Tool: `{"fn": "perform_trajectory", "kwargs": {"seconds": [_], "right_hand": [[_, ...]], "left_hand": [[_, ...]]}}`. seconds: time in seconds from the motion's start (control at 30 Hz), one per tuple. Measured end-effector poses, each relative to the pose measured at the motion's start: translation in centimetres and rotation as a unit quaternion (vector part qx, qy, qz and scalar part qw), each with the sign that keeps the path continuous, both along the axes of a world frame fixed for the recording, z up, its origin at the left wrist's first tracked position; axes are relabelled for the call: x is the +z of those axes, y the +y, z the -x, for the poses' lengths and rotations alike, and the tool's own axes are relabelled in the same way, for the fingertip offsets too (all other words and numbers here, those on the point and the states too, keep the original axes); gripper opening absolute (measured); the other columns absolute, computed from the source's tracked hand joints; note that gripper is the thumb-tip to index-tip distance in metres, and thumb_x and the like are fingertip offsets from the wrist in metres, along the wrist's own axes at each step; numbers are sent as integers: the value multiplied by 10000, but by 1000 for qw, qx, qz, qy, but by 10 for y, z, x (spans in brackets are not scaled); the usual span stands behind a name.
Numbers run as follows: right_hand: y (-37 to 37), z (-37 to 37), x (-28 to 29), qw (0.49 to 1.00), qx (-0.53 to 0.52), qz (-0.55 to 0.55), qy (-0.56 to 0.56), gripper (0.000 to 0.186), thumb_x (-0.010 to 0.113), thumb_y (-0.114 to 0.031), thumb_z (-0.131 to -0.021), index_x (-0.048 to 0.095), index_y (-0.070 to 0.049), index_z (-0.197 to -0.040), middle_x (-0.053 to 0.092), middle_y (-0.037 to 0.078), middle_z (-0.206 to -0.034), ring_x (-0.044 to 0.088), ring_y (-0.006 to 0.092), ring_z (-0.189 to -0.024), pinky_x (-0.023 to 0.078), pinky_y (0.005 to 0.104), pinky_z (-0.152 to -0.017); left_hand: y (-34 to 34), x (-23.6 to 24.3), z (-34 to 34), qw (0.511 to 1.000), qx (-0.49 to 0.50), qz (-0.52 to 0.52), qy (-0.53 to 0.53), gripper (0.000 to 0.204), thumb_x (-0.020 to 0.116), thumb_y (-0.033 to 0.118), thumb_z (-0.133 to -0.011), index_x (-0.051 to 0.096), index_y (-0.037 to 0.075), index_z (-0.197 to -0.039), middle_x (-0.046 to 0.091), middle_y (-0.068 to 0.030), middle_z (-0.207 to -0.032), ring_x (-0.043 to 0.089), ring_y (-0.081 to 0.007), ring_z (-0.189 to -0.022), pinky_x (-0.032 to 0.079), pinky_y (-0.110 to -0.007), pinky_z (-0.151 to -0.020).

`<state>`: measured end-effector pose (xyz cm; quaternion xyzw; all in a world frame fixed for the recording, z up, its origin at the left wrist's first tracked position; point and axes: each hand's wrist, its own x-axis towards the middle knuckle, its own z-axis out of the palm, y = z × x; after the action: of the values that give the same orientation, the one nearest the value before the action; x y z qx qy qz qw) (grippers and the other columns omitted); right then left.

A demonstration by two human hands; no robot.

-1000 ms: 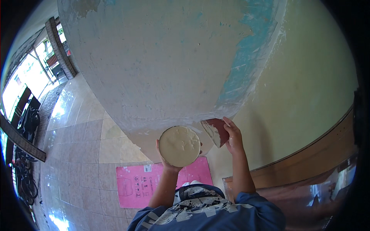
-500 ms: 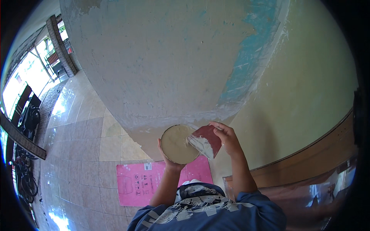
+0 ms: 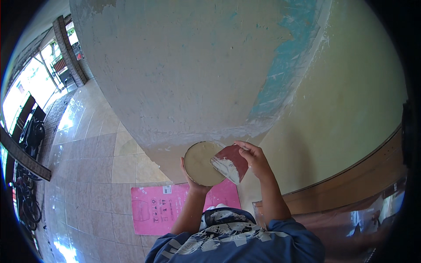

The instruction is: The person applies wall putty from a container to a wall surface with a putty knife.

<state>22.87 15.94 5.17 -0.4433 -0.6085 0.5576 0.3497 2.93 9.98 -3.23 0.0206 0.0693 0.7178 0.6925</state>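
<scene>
Here, a person holds a round container [image 3: 209,186] and a red scraper [image 3: 234,158] before a patchy wall [image 3: 175,79].
The left hand [image 3: 194,186] cups the container's near left side, while the right hand [image 3: 256,159] pinches the scraper by its upper right part; its white-smeared edge overlaps the right side of the beige paste [image 3: 198,163] inside, though contact cannot be told; beyond, the grey wall bears a turquoise strip [image 3: 280,65], pink cardboard [image 3: 149,215] lies on the tiled floor [image 3: 101,197], and parked two-wheelers [image 3: 31,136] stand far left.
</scene>
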Motion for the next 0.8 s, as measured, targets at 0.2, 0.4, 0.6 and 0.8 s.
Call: {"fn": "perform_trajectory", "kwargs": {"seconds": [0.2, 0.4, 0.6, 0.8], "right_hand": [[4, -2, -1, 998, -7, 40, -42, 344, 538, -54, -967, 594, 48, -1290, 671, 107, -1170, 626, 122, -1038, 453, 235, -942], [6, 3, -14, 992, -32, -10, 123, 354, 566, -133, -980, 608, -16, -1312, 562, -68, -733, 459, 19, -619, 375, 192, -556], [6, -3, -12, 988, 4, 21, 154, 345, 539, -88, -987, 584, 33, -1307, 683, 80, -1114, 632, 96, -953, 482, 215, -844], [2, -7, -6, 979, 11, 38, 198, 358, 551, -87, -982, 574, 39, -1316, 680, 84, -1091, 617, 88, -985, 459, 210, -886]], "left_hand": [[2, -3, 1, 1000, -3, -7, 2, 772, 361, 724, -916, 497, 141, -1403, 526, -114, -1397, 514, -335, -1250, 410, -537, -1052], [0, 0, 1, 1000, 1, -8, 5, 772, 359, 725, -915, 494, 145, -1406, 527, -113, -1395, 511, -332, -1252, 407, -543, -1052], [-7, -5, 7, 999, 19, 9, 25, 767, 358, 723, -917, 496, 146, -1402, 531, -106, -1391, 517, -328, -1247, 414, -541, -1046], [-8, -4, 8, 1000, 15, 11, 15, 772, 354, 729, -915, 498, 147, -1401, 534, -102, -1389, 521, -327, -1244, 421, -539, -1041]]}}
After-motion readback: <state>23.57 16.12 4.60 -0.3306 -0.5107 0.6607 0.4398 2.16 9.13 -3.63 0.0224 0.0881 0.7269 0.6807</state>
